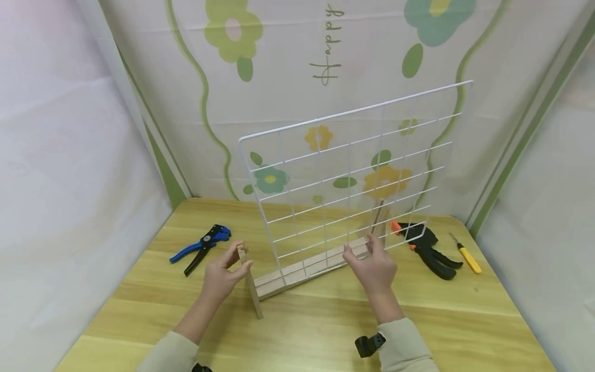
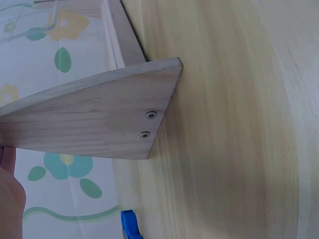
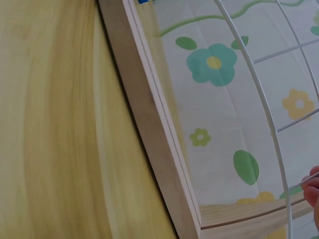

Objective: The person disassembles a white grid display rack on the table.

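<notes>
Apparently, the left hand [image 1: 223, 274] pinches the top of the near end board [image 1: 254, 292] between thumb and fingers, probably to steady it on the worktop [image 1: 325, 330]. The right hand's [image 1: 375, 266] fingers grip a low wire of the white wire grid [image 1: 355, 110], presumably so the panel does not tip. That one grid rises beyond and above both sets of fingers; whether its lower rim touches the single base board [image 1: 313, 267] between the hands, I cannot tell. There are two end boards, the far end board [image 1: 383, 219] just beyond the right fingers; the near one shows two bolts [image 2: 151, 115]. Three tools lie aside, likely for elbow room: blue-and-black pliers [image 1: 209, 240] left of the left fingers, a black tool [image 1: 427, 250] and a yellow-handled screwdriver [image 1: 469, 258] right of the right fingers.
</notes>
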`<state>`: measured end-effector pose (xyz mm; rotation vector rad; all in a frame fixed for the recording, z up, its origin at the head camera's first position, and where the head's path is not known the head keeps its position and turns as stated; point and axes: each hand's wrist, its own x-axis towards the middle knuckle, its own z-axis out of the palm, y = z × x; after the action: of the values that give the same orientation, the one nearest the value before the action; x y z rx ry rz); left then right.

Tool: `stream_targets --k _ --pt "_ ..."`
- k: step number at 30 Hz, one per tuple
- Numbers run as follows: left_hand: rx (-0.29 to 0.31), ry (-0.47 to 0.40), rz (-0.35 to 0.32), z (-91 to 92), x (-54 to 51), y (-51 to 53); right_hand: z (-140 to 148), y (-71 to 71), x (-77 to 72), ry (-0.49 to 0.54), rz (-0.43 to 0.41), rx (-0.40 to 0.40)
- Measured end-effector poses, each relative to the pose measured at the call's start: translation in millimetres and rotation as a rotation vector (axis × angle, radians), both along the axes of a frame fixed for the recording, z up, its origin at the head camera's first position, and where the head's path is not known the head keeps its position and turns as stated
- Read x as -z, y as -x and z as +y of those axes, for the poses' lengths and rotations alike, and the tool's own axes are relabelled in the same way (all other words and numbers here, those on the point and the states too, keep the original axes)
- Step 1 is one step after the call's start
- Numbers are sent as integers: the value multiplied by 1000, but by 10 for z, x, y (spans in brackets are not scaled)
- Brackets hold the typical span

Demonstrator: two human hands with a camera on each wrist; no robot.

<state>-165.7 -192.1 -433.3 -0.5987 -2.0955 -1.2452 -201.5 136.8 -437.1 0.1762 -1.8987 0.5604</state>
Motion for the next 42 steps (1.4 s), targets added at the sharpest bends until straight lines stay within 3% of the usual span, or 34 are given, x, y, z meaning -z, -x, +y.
stream_targets --k 4,8,14,19,27,37,42 --pt "23 -166 -130 9 -27 -49 53 -43 46 -24 6 16" --pt "34 -263 -200 23 -39 -72 122 -110 105 -21 -13 10" --pt "40 -349 -263 27 -91 -106 235 -234 193 -18 -75 5" --pt "42 -349 -304 9 -128 -153 339 -311 315 24 -132 39" --pt "6 -341 -293 -79 -134 -209 460 -413 473 56 -230 87" --pt "-3 -339 -195 -222 -131 -237 547 -503 569 28 -304 119" --pt "-30 -307 -204 -287 -132 -263 555 -530 603 46 -337 112"
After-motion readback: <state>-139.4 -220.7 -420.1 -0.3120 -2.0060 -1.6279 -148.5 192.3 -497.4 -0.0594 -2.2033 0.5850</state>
